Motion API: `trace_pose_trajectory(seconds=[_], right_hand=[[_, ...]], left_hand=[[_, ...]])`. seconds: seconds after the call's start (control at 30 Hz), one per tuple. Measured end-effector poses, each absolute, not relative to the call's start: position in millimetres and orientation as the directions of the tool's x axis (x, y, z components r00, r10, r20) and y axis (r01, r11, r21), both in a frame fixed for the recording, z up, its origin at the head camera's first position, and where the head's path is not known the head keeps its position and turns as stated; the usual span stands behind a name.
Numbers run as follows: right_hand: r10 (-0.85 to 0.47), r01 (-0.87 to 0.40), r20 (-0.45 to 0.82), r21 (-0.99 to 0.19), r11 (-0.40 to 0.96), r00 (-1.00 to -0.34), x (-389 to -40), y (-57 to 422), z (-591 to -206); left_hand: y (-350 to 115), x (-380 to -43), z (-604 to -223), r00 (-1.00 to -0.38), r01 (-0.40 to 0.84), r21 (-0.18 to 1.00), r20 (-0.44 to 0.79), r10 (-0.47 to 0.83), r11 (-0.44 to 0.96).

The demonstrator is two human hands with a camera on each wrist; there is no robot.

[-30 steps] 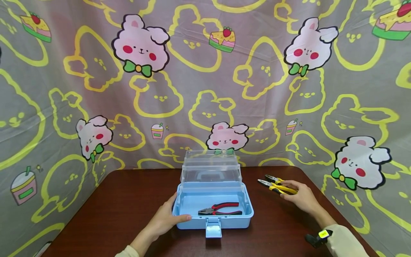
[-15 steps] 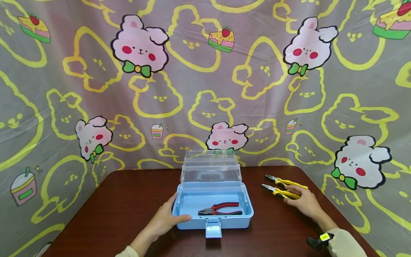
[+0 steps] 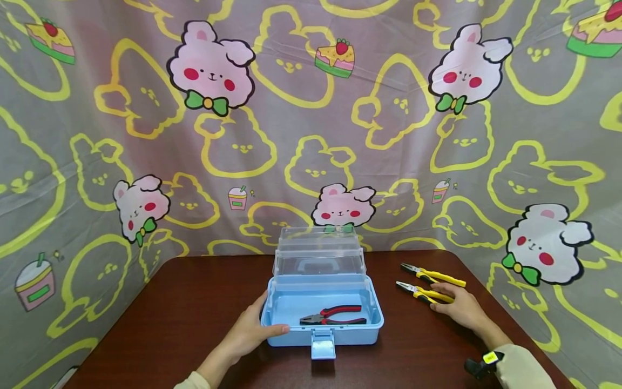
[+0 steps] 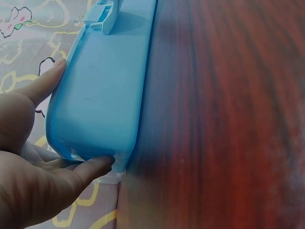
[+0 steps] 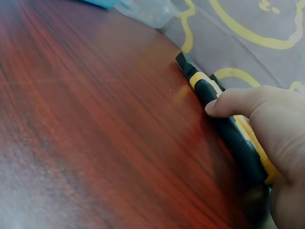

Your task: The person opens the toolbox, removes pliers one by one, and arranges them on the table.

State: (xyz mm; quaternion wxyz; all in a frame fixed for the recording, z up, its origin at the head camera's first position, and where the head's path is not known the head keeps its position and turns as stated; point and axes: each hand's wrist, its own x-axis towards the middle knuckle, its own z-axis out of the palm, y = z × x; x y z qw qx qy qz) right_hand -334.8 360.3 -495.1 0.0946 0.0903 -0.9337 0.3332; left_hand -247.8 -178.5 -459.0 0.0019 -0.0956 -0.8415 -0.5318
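A light-blue toolbox [image 3: 296, 337] stands with its clear lid [image 3: 318, 254] raised. My left hand [image 3: 250, 327] holds its left end, thumb along the front rim and fingers round the side wall; the left wrist view shows the same grip on the box. Inside the toolbox lie red-and-black pliers [image 3: 324, 317]. To the right, my right hand [image 3: 459, 307] holds the handles of yellow-and-black pliers [image 3: 420, 293], jaws pointing left. In the right wrist view its thumb [image 5: 221, 107] presses on the black part of these pliers. A second yellow-handled pair of pliers [image 3: 437, 275] lies just behind.
The toolbox's blue latch [image 3: 323, 348] hangs down in front. Everything stands on a dark red-brown wooden table [image 3: 204, 302]. A patterned cloth curtain [image 3: 311, 162] rises behind the table and along both sides.
My right hand has moved slightly right and nearer with the front yellow pliers, leaving the rear pair's handles in fuller view. The left hand and toolbox stay put.
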Motion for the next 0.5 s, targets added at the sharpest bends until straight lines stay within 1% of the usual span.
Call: trace_pose_trajectory(seconds=[0.2,0.5], right_hand=[[-0.154,-0.248,0.207,-0.576,0.779,-0.966,-335.1,362.3,-490.2],[-0.159,-0.254,0.208,-0.594,0.764,-0.965,-335.4,364.8,-492.9]], left_hand=[[-178.3,-248.9,-459.8,-0.984,0.159,0.886,0.106,0.145,0.436],[-178.9,-249.1,-459.8,-0.982,0.164,0.889,0.105,0.158,0.427]])
